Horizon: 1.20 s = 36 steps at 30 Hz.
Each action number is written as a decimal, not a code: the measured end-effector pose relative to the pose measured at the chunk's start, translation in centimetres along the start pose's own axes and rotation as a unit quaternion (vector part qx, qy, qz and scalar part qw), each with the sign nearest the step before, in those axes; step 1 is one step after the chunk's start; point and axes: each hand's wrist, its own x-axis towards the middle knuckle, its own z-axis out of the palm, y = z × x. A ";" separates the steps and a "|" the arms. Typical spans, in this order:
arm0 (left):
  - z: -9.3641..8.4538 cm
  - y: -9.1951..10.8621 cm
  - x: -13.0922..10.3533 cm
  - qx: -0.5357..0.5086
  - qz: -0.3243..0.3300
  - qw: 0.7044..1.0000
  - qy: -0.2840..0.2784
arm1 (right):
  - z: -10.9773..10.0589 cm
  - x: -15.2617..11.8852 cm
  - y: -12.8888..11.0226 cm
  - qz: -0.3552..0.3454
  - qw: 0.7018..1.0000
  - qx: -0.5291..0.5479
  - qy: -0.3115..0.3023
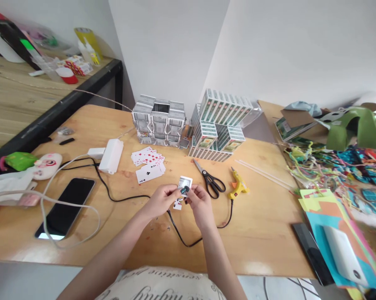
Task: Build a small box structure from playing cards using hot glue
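Observation:
Between both hands is a playing card [185, 182], its grey patterned back facing up. My left hand [163, 197] pinches its left edge, and my right hand [199, 203] grips the right side, with the thumbs close together. Just below, a face card [178, 204] partly shows; whether it is held or lies on the table I cannot tell. Loose playing cards [149, 162] lie spread face up to the upper left. Black-handled scissors [210, 180] and a yellow glue gun [237, 185] rest to the right of my right hand.
Behind stand a structure of folded cards [159, 121] and stacked card boxes [220, 125]. The glue gun's black cord [188, 243] loops beneath my wrists. A phone [65, 208], white cable and power strip [111, 156] lie left. Clear glue sticks [264, 173], coloured paper [331, 221] and craft scraps are right.

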 end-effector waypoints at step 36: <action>0.8 -0.9 -0.7 -0.066 -0.019 0.997 0.029 | 1.3 -0.2 0.4 0.053 0.997 -0.005 -0.047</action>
